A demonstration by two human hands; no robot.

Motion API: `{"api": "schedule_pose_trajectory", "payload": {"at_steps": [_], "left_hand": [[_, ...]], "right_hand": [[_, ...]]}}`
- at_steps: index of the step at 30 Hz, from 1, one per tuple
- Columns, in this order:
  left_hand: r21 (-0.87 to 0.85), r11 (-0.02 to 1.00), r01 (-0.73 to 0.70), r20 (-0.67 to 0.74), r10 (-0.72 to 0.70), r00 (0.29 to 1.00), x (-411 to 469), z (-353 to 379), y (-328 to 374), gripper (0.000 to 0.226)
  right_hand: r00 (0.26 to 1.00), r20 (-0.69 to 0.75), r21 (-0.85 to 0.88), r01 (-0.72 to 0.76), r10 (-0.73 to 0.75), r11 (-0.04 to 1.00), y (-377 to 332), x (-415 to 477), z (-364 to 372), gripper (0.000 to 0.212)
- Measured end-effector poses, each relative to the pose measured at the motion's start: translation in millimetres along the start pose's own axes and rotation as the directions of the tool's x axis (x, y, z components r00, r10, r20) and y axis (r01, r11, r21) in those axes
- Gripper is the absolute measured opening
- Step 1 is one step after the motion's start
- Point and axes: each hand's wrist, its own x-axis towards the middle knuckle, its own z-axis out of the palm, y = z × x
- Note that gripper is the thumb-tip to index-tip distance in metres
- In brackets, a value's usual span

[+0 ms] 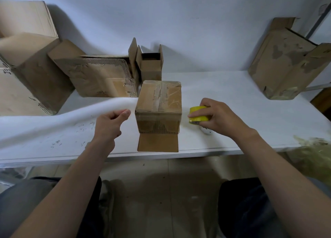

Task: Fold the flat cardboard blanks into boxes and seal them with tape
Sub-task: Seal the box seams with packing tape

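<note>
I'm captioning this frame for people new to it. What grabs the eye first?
The yellow tape roll gripped by the right hand, right of the small box at the table's front middle. That box has tape along its top seam and a flap lying flat toward the person. The left hand hovers empty beside it.

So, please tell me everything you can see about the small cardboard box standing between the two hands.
The small cardboard box is brown corrugated board, worn and scuffed. It stands on the white table near its front edge. Its top flaps are closed, with clear tape along the seam. One flap lies flat on the table towards the person. Neither hand touches it: the left hand is beside it, and the right hand holds the yellow tape roll.
</note>
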Motion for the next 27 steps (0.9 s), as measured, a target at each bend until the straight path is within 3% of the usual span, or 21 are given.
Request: {"api": "schedule_pose_trajectory", "payload": {"at_steps": [8, 20, 23, 27], "left_hand": [[-0.015, 0.999, 0.042, -0.006, -0.042, 0.999, 20.1, -2.9, -3.7, 0.017], [0.015, 0.991, 0.131, 0.028, -0.132, 0.991, 38.1, 25.6, -22.5, 0.021], [0.030, 0.996, 0.080, 0.009, -0.080, 0.997, 34.8, 33.6, -27.5, 0.022], [0.251, 0.963, -0.099, 0.024, 0.096, 0.995, 31.9, 37.8, -33.4, 0.024]], "right_hand": [[1.000, 0.001, -0.008, 0.018, -0.018, 1.000, 6.8, 13.0, 12.2, 0.034], [0.999, 0.020, 0.140, -0.051, 0.049, 0.989, 12.6, 23.8, 34.6, 0.028], [0.998, 0.009, 0.181, -0.067, 0.067, 0.981, 11.7, 24.3, 40.9, 0.026], [0.998, -0.016, 0.160, -0.060, 0.063, 0.985, 9.7, 25.4, 44.1, 0.023]]}}
